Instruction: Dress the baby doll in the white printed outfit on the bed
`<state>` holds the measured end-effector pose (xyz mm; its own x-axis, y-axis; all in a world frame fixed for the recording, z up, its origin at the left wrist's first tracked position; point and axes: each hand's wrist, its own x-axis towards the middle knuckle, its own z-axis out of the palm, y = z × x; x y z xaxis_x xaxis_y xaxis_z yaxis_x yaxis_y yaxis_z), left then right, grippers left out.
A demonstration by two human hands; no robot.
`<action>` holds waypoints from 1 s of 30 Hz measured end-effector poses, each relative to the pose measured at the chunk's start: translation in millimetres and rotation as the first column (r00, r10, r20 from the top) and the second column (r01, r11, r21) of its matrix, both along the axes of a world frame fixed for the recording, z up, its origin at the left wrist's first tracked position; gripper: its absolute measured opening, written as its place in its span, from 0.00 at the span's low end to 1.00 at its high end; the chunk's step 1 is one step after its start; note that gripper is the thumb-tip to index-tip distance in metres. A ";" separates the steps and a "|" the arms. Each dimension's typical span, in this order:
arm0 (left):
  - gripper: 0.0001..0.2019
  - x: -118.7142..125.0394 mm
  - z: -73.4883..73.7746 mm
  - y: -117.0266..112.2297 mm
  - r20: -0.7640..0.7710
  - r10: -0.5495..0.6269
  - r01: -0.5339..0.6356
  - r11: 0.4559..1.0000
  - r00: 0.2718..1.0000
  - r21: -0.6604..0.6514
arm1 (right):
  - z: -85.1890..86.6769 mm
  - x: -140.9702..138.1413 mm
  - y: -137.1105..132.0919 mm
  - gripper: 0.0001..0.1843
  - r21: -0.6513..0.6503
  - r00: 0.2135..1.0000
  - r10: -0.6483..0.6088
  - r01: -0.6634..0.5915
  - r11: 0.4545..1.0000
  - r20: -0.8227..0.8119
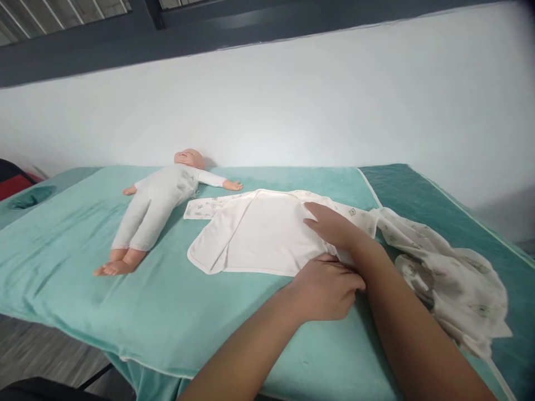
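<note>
A white baby shirt lies spread open on the green cover, its inside facing up and its sleeves printed with small figures. My right hand rests on the right part of the shirt, the visible fingers stretched out and slightly apart. Just below it, my left hand is closed at the shirt's lower right edge; its fingertips and the cloth in them are partly hidden. To the left, a baby doll in a white suit lies on its back, apart from both hands.
A crumpled printed white cloth lies at the right, beside my right forearm. The green cover drapes over the table's front edge. Behind the table stands a white wall. A red and black object shows at the far left.
</note>
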<state>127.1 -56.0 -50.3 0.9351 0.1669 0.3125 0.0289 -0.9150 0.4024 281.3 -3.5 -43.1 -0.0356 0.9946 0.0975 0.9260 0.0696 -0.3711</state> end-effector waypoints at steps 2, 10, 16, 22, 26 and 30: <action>0.12 -0.5 -0.3 -1.6 0.027 0.031 -0.029 0.997 0.999 -0.067 | -7.4 -2.0 6.8 0.31 0.000 0.998 0.031 -0.031 1.000 0.053; 0.13 -5.4 4.7 45.1 0.166 0.600 -0.527 0.780 0.782 -0.339 | -21.9 1.9 13.3 0.26 0.191 0.998 0.006 0.005 0.982 -0.057; 0.19 11.1 -0.1 120.9 -0.001 0.708 -0.705 0.702 0.706 -0.103 | -18.3 9.5 9.6 0.21 0.331 0.935 -0.285 0.343 0.879 -0.211; 0.21 30.8 -5.8 159.6 -0.056 0.698 -0.701 0.711 0.713 -0.064 | -7.0 33.5 -5.2 0.23 0.199 0.842 -0.538 0.533 0.822 -0.032; 0.23 32.9 -5.9 168.6 -0.043 0.712 -0.714 0.698 0.700 -0.065 | 5.0 53.6 -19.1 0.22 0.037 0.747 -0.651 0.653 0.757 0.135; 0.26 31.7 -4.7 168.2 -0.074 0.708 -0.711 0.696 0.703 -0.102 | 8.9 67.3 -22.5 0.17 -0.158 0.752 -0.653 0.658 0.737 0.089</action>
<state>158.9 112.2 -55.1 0.5319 0.8166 0.2243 0.6626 -0.5662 0.4903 348.5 -25.9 -34.3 0.6310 0.7731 -0.0639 0.7286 -0.6190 -0.2932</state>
